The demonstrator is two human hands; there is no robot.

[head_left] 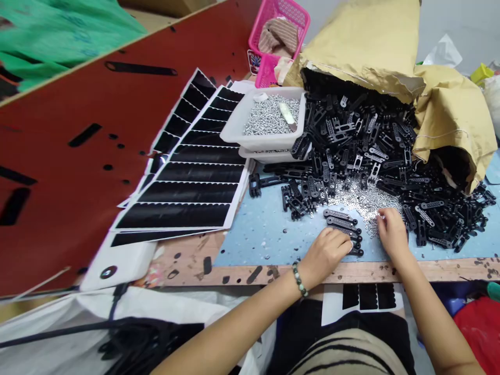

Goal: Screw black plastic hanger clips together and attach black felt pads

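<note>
My left hand (326,252) rests knuckles-up on the blue mat (258,229), its curled fingers on a short row of flat black plastic brackets (344,224) laid side by side. My right hand (391,232) reaches into a heap of small silver screws (359,198), fingers pinched together at the heap's near edge; what they hold is too small to make out. A large pile of the same black brackets (375,151) spills from a torn brown paper sack (371,47) just behind the screws.
A white tray of silver screws (269,117) stands at the back of the mat. Sheets of black scalloped strips (195,177) fan out to the left beside a leaning red-brown board (78,146). A pink basket (279,23) sits behind. The wooden table edge (429,271) runs in front.
</note>
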